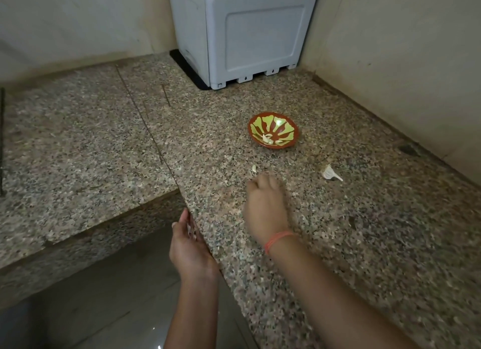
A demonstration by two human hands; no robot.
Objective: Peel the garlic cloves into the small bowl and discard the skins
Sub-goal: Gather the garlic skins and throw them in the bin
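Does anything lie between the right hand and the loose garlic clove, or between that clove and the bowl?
Nothing visible: only bare speckled granite counter separates the right hand, small white garlic clove and red-and-green patterned bowl.

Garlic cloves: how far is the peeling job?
Done: at least one pale peeled clove lies in the red-and-green patterned bowl. In hand: right hand is near a small white garlic piece; left hand is open at the edge of the granite counter. Left: white papery skin on it.
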